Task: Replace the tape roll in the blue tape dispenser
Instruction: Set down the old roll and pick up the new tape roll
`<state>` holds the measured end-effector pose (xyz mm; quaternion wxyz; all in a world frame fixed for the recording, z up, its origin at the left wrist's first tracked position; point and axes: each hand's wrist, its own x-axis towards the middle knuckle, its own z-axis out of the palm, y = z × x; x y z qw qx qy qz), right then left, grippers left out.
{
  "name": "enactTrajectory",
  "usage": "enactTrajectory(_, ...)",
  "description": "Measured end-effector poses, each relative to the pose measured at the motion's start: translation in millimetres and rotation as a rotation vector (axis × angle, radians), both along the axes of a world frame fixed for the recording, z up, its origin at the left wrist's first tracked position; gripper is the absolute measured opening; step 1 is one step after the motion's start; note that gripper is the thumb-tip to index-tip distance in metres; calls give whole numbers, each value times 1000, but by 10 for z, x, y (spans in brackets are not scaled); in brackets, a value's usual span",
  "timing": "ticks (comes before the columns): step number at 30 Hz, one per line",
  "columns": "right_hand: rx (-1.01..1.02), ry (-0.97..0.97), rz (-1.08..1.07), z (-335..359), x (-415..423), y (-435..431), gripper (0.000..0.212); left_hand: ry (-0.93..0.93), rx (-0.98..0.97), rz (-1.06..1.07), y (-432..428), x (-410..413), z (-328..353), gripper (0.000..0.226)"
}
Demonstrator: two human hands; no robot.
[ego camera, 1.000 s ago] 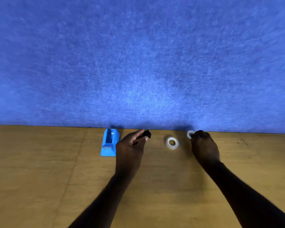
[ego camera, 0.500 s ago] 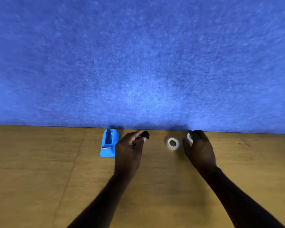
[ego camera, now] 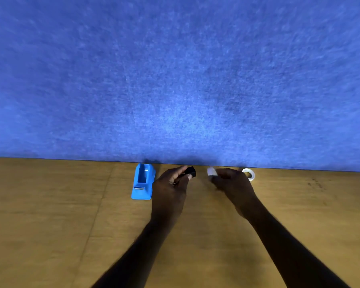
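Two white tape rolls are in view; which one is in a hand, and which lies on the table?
The tape roll at the right hand fingertips is the held one, near the middle. The other roll lies flat on the table, farther right, by the blue wall.

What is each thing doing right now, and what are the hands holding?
Blue tape dispenser: upright on the table, roll slot empty.
Black spindle: pinched in the left hand.
Tape roll: held in the right hand, blurred.
Second tape roll: lying on the table.
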<state>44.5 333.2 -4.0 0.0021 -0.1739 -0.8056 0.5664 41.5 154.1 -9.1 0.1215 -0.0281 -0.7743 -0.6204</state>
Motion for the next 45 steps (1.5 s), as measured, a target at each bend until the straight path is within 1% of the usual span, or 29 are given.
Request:
enactTrajectory(1, -249, 6, 8, 71, 13, -78, 11, 5, -11, -1, 5, -2, 2, 26)
enactTrajectory(2, -421, 14, 36, 136, 33, -149, 12, 14, -24, -5, 9, -3, 8, 26)
enactTrajectory(3, -501, 25, 79, 188, 50, -206, 16, 28, -37, -9, 13, -4, 15, 26)
enactTrajectory(4, -531, 37, 130, 231, 58, -255, 19, 44, -51, -15, 12, -7, 21, 26)
enactTrajectory(7, -544, 62, 212, 298, 56, -346, 24, 80, -75, -28, -16, -21, 39, 25)
enactTrajectory(11, -589, 72, 222, 306, 38, -386, 25, 120, -96, -29, -75, -43, 44, 24)
enactTrajectory(23, -633, 85, 339, 306, 37, -392, 35, 189, -103, -84, -129, -15, 116, 26)
enactTrajectory(30, -619, 100, 335, 300, 32, -437, 37, 172, -61, -78, -139, 6, 95, 28)
enactTrajectory(34, -625, 111, 309, 305, 49, -465, 33, 175, -67, -92, -148, -9, 87, 26)
enactTrajectory(38, -585, 143, 355, 345, 75, -497, 24, 155, -99, -93, -165, -17, 79, 28)
enactTrajectory(45, -518, 123, 392, 351, 49, -478, 25, 93, -104, -129, -229, -7, 118, 26)
